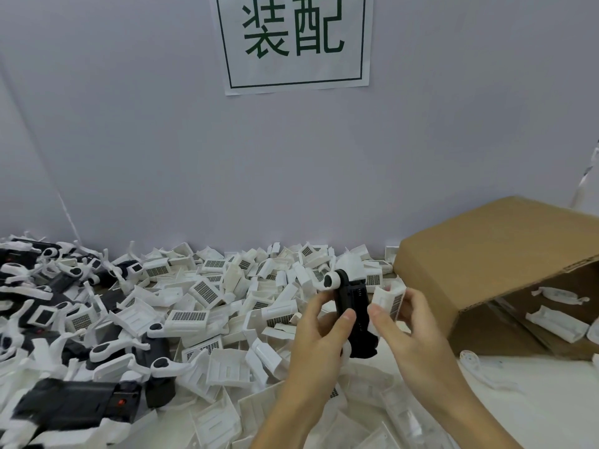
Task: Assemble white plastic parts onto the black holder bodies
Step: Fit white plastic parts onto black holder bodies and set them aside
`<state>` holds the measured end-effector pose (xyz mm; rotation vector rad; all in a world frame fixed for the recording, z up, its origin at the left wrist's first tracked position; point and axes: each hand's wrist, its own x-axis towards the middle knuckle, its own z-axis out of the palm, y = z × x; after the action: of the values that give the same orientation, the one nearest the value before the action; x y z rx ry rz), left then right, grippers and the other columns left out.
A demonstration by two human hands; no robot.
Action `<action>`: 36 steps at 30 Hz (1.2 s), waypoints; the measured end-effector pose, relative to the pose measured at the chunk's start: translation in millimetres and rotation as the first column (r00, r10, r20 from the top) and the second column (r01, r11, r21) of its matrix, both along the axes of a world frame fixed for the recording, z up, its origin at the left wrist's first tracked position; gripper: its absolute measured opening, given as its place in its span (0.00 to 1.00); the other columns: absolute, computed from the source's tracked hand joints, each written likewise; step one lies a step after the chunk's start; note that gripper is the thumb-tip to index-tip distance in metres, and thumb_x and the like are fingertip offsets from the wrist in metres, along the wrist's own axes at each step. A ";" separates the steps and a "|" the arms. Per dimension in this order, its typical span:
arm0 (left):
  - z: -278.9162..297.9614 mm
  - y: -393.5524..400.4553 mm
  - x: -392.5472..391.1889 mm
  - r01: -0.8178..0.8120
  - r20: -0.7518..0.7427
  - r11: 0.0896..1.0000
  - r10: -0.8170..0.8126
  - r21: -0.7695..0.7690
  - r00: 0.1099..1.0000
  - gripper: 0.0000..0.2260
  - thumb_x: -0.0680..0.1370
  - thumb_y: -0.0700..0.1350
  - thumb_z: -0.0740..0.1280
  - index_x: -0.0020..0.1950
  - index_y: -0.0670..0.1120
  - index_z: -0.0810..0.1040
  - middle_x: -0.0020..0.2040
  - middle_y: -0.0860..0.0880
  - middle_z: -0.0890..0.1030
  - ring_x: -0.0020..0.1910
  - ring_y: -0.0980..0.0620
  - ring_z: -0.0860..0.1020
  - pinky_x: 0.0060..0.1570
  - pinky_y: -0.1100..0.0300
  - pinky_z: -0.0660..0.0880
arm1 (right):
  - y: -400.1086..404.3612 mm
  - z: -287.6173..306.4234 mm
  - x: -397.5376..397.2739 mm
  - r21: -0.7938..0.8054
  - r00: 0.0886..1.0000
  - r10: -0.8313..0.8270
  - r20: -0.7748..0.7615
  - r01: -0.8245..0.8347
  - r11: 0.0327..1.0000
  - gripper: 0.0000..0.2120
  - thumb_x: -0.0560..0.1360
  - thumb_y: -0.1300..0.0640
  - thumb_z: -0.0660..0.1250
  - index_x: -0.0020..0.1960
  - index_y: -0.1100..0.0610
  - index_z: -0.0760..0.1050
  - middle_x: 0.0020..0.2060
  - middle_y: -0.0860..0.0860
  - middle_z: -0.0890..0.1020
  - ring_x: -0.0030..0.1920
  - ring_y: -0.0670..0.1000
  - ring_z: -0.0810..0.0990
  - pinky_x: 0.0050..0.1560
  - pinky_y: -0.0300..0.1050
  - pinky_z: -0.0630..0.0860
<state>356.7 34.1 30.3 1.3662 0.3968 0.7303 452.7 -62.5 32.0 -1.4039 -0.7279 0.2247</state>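
Left hand (pixel 319 332) grips the black holder body (pixel 355 314) upright, long axis near vertical, thumb across its front. Right hand (pixel 411 322) pinches a white plastic clip (pixel 389 298), ribbed with a grid patch, touching the body's right flank, so the fit looks like a sideways push leftward. Loose white parts (pixel 201 306) heaped on the table (pixel 531 413); cardboard box (pixel 486 254) at right.

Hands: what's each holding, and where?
Left hand grips the black holder around its middle. Right hand pinches a white part by its sides.
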 end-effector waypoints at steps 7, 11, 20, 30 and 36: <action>2.2 -2.8 -0.1 0.074 0.029 0.992 -0.078 0.101 0.997 0.12 0.82 0.43 0.66 0.63 0.57 0.78 0.52 0.49 0.87 0.49 0.52 0.86 0.41 0.65 0.80 | 0.9 1.3 0.0 -0.060 0.978 -0.057 0.198 0.070 0.996 0.07 0.73 0.50 0.74 0.51 0.45 0.82 0.43 0.42 0.86 0.47 0.43 0.83 0.43 0.40 0.78; 0.0 -2.2 0.9 0.113 -0.006 0.992 -0.113 0.059 0.994 0.18 0.85 0.40 0.60 0.59 0.64 0.81 0.52 0.55 0.87 0.51 0.57 0.85 0.43 0.67 0.80 | 0.5 0.3 1.3 -0.042 0.967 -0.124 0.224 0.136 0.990 0.10 0.71 0.48 0.75 0.52 0.43 0.81 0.43 0.38 0.85 0.47 0.40 0.83 0.43 0.36 0.77; -4.0 1.8 7.0 0.097 0.009 0.990 -0.098 0.098 0.995 0.30 0.85 0.37 0.55 0.54 0.74 0.80 0.43 0.55 0.83 0.43 0.47 0.70 0.44 0.56 0.69 | 0.3 0.0 -2.0 -0.108 0.916 -0.119 0.384 0.172 0.979 0.09 0.69 0.44 0.75 0.49 0.42 0.83 0.41 0.37 0.84 0.44 0.40 0.83 0.43 0.34 0.77; -9.9 4.7 6.4 0.162 0.022 0.986 -0.161 -0.033 0.987 0.24 0.85 0.42 0.57 0.53 0.70 0.83 0.54 0.58 0.86 0.52 0.60 0.83 0.53 0.64 0.78 | 1.1 0.7 -3.4 -0.075 0.877 -0.148 0.458 0.204 0.976 0.14 0.70 0.36 0.68 0.49 0.42 0.82 0.40 0.40 0.83 0.44 0.40 0.81 0.41 0.29 0.74; -5.7 4.0 5.6 0.129 0.076 0.991 -0.132 0.037 0.988 0.14 0.80 0.55 0.63 0.63 0.62 0.81 0.61 0.52 0.84 0.62 0.53 0.80 0.67 0.53 0.72 | 2.4 -1.9 -2.9 -0.206 0.856 0.015 0.518 0.108 0.973 0.21 0.74 0.35 0.60 0.60 0.44 0.78 0.47 0.38 0.77 0.52 0.39 0.78 0.47 0.29 0.73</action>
<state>362.3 38.2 24.6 1.3753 0.2320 0.6820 449.8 -60.1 30.1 -1.7265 -1.1369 -0.1245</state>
